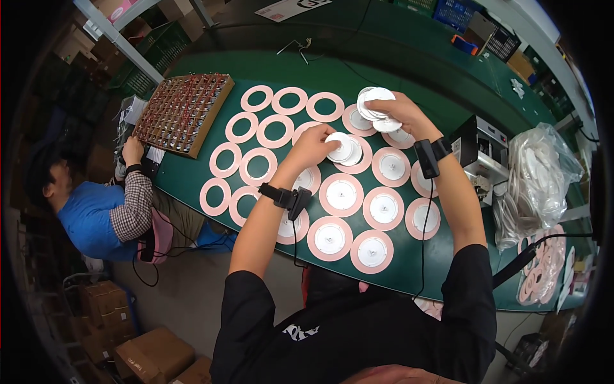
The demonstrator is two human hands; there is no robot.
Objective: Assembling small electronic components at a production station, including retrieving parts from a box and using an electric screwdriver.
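Pink ring [234, 206] partly hidden by the left forearm [255, 233], carton [196, 372] cut off below

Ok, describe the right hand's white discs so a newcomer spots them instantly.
On the green table, find the rows of pink rings. At their far right corner, the right hand holds the stack of white discs, bigger than that in the left hand.

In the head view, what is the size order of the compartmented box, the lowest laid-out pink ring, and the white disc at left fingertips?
Compartmented box
Pink ring
White disc, partly covered by left hand
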